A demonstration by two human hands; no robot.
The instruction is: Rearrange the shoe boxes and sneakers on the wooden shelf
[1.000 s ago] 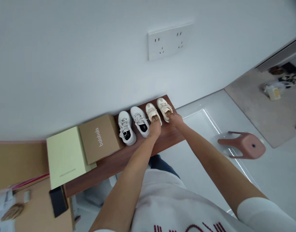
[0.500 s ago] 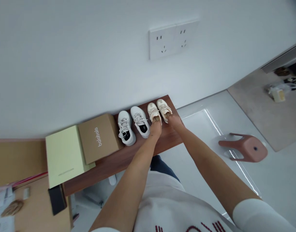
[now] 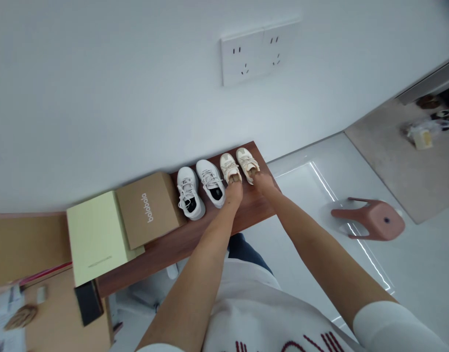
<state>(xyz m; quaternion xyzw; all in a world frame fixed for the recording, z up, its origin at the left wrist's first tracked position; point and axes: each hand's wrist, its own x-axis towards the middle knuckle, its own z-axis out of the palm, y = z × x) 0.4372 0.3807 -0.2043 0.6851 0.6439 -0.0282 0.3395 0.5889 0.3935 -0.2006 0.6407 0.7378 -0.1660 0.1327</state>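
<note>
Two small beige sneakers stand side by side at the right end of a dark wooden bench, toes toward the wall. My left hand is closed on the heel of the left beige sneaker. The heel of the right beige sneaker is gripped by my right hand. Just left of them sits a pair of white sneakers.
A brown "balabola" shoebox and a pale green box lie further left on the bench. A pink plastic stool lies tipped on the white floor to the right. A wall socket is above. A beige rug is far right.
Both hands have kept hold of the beige sneakers and nudged them slightly closer together and toward the wall. The view shifted a little.
</note>
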